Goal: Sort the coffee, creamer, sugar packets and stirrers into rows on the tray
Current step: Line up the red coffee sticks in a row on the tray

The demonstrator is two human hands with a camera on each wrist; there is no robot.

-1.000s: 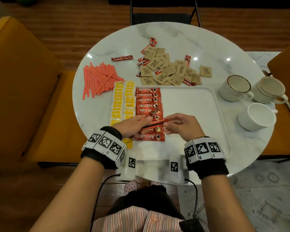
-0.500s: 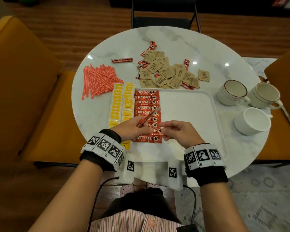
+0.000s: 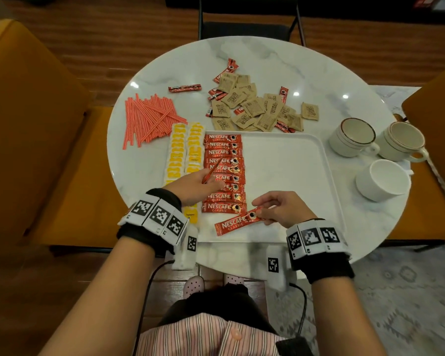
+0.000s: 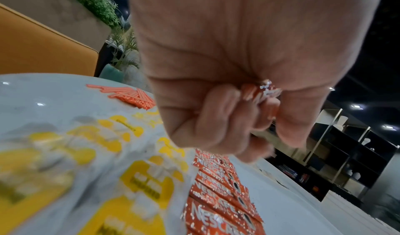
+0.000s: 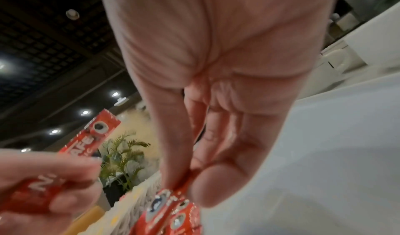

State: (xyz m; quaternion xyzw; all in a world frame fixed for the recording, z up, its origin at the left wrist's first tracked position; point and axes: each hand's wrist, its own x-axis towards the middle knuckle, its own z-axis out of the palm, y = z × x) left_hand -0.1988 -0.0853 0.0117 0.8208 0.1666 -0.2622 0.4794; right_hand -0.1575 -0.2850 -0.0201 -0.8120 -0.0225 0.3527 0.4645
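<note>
A: What carries everything?

B: A round white marble table (image 3: 319, 73), with a white rectangular plastic tray (image 3: 288, 176) at its near edge.

A: And on the tray?

B: Along its left edge, two columns of yellow-and-white creamer packets (image 3: 184, 152); just right of them a column of red Nescafe coffee sticks (image 3: 224, 170), each with its long axis running left to right across the tray, cup picture toward the right.

A: Off the tray?

B: A heap of brown paper sugar packets (image 3: 254, 106) mixed with red sticks beyond the far edge, orange-striped stirrers (image 3: 147, 119) fanned beyond the far-left corner, three white ceramic cups (image 3: 380, 155) past the right edge.

A: The hands?

B: The right hand (image 3: 283, 209) pinches one red coffee stick (image 3: 238, 223) by its right end near the tray's near edge; the stick slants, left end nearer the person. The left hand (image 3: 198, 186) is curled around another red stick (image 3: 212, 170), pointing away over the column.
</note>
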